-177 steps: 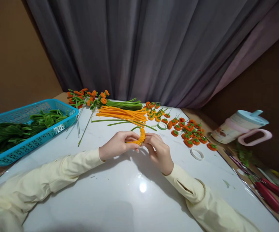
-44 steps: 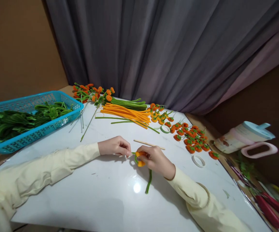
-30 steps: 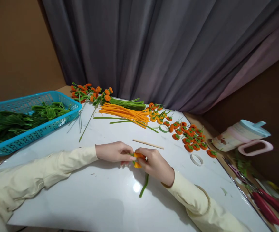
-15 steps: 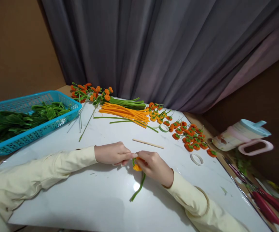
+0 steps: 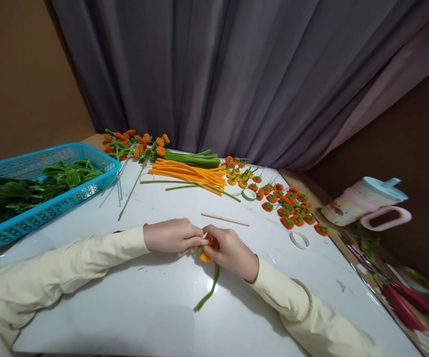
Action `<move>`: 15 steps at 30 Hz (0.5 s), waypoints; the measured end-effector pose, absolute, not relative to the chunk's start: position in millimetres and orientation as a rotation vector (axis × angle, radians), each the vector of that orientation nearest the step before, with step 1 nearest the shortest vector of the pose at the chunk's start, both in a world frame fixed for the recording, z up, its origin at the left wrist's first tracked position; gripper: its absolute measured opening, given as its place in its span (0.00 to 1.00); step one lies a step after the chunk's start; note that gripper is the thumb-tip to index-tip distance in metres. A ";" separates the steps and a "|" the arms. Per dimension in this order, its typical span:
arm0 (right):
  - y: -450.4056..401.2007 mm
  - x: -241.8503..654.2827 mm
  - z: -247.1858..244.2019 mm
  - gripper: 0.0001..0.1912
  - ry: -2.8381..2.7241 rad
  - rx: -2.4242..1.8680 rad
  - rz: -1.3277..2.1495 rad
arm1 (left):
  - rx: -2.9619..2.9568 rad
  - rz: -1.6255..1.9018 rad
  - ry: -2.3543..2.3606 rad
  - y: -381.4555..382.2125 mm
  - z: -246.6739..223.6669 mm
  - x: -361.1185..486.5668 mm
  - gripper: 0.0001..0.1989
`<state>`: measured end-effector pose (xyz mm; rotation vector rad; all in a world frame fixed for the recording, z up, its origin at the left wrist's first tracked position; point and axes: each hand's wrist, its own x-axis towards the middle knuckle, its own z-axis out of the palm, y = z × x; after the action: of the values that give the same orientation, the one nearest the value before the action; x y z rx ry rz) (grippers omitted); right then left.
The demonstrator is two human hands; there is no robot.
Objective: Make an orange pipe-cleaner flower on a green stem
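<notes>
My right hand [image 5: 233, 250] is closed in a pinch around a small round yellow pipe-cleaner piece [image 5: 205, 257], most of it hidden behind my fingers. A green pipe cleaner [image 5: 210, 292] hangs from under it and bends down toward the tabletop. My left hand [image 5: 173, 235] meets the right one, thumb and fingers pressed together at the green loop on the piece's left side. What exactly lies between the left fingertips is covered. Just beyond the hands lies a thin wooden stick [image 5: 225, 219].
Yellow-orange pipe cleaners [image 5: 188, 172] and green ones [image 5: 192, 158] lie at the back. Several orange pipe-cleaner fruits [image 5: 289, 201] and a white tape roll [image 5: 299, 240] sit right. A blue basket [image 5: 62, 198] of green leaves stands left. A cup [image 5: 363, 201] and red-handled pliers [image 5: 402, 305] are far right.
The right hand has turned slightly, with its fingers curling more over the yellow piece, and the hands are closer together. The whole view has shifted a little.
</notes>
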<state>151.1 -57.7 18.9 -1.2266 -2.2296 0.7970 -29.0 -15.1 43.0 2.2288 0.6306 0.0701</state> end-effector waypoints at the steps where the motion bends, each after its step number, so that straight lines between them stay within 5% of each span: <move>1: -56.5 151.9 19.4 0.08 -2.155 -1.262 0.907 | 2.191 0.068 0.636 -14.5 41.7 -28.4 0.19; 7: -42.2 174.0 21.8 0.19 -1.551 -1.116 2.007 | 1.929 0.110 0.715 -2.8 32.4 -31.7 0.19; 15: -27.1 198.9 13.2 0.15 -1.498 -0.951 2.195 | 1.356 0.040 0.512 9.4 10.9 -38.1 0.16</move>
<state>198.9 -27.1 13.2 -0.9514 -1.4978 2.1948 -38.1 9.4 10.9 1.3565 0.5119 0.0395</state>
